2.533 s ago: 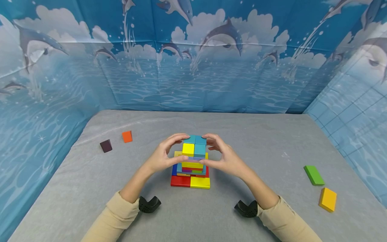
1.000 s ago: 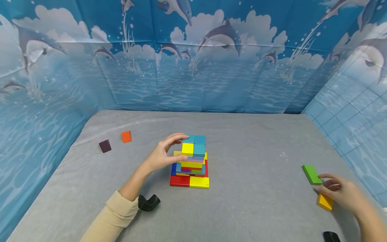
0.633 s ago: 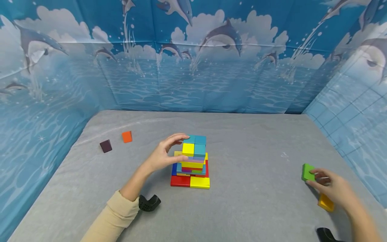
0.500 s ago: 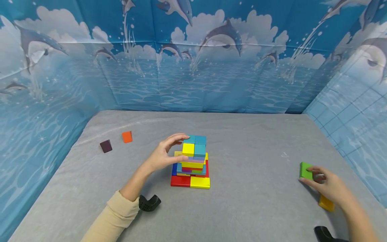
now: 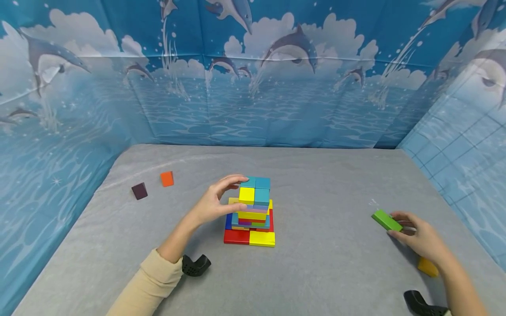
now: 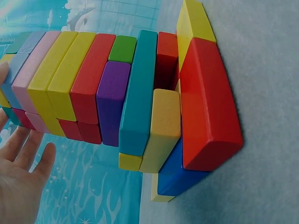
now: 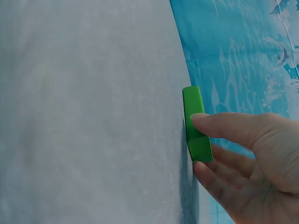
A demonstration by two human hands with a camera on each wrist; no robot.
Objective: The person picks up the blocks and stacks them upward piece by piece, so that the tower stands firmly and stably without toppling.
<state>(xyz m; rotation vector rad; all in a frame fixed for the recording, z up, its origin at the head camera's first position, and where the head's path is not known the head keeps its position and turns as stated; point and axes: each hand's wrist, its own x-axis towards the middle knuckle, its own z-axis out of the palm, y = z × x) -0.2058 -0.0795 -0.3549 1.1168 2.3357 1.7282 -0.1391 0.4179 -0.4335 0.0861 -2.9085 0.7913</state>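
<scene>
A tower of coloured wooden blocks [image 5: 252,216] stands mid-table on a wider base, topped by teal and yellow blocks. My left hand [image 5: 211,202] cups its upper left side, thumb along the near face and index fingertip at the top's far left corner. In the left wrist view, the other fingers [image 6: 21,149] spread loosely beside the upper layers. Far right, my right hand [image 5: 417,235] pinches one end of a green block [image 5: 385,219] between thumb and fingers. The right wrist view shows this green block [image 7: 192,102] close over the grey cloth, its shadow alongside.
A yellow-orange block [image 5: 428,267] lies partly hidden behind the right wrist. On the left of the grey table [image 5: 324,272] lie a dark brown block [image 5: 139,191] and an orange block [image 5: 167,178]. A dolphin-print curtain [image 5: 253,109] encloses the back and sides.
My right hand left the tower, reached to the far right, took hold of the green block and carried it leftward, turning it. The left hand has stayed at the tower.
</scene>
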